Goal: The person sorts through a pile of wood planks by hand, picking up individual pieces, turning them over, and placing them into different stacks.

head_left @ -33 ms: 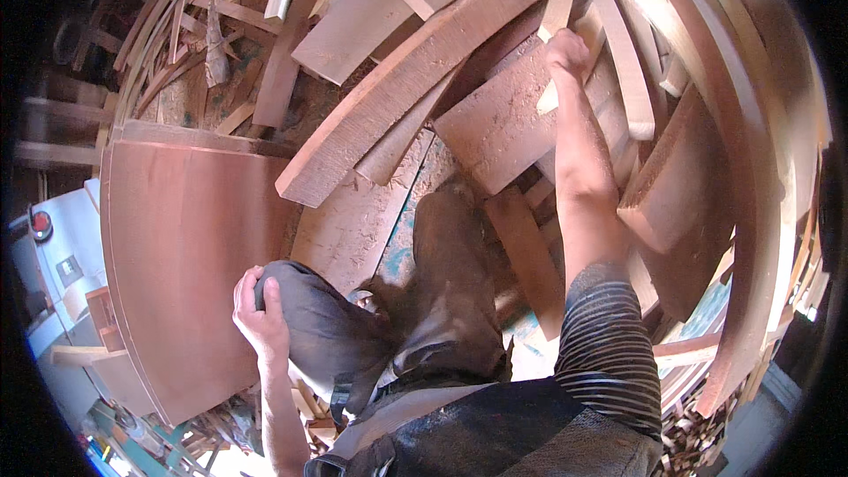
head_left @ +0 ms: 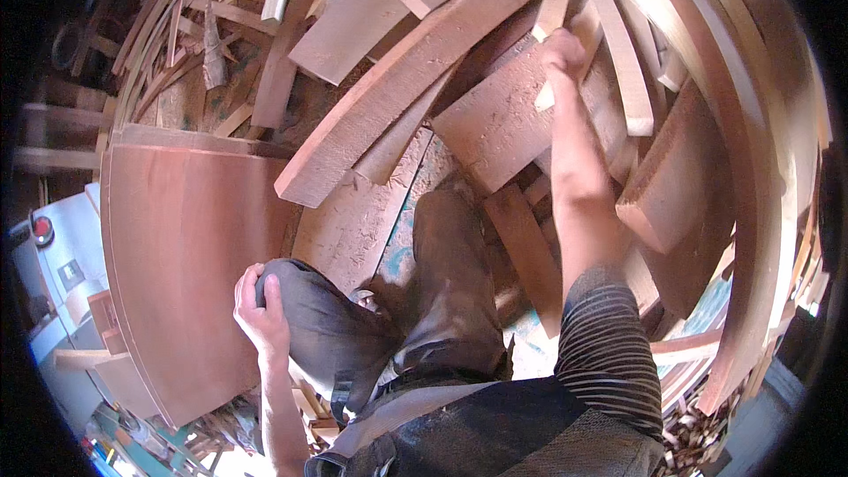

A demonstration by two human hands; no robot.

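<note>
My right hand (head_left: 565,53) reaches far out and is closed around a short pale wooden strip (head_left: 553,7), whose two ends show above and below the fist. Beneath it lies a wide reddish-brown board (head_left: 499,119) sprinkled with sawdust. My left hand (head_left: 262,309) rests over my bent left knee (head_left: 309,300), its thumb apart from the fingers, with nothing in it. To the left of that knee stands a large smooth reddish panel (head_left: 194,256). A long thick plank (head_left: 397,79) slants across the pile beyond my knees.
Long curved planks (head_left: 707,62) arch along the right side, close to my right arm. A pale batten (head_left: 623,53) lies right of my fist. Thin offcuts (head_left: 177,44) heap up at the far left. A white machine-like body (head_left: 71,247) stands behind the panel.
My right hand and the strip have shifted very slightly left in the picture, with the whole view moving a little. My left hand stays on the knee.
</note>
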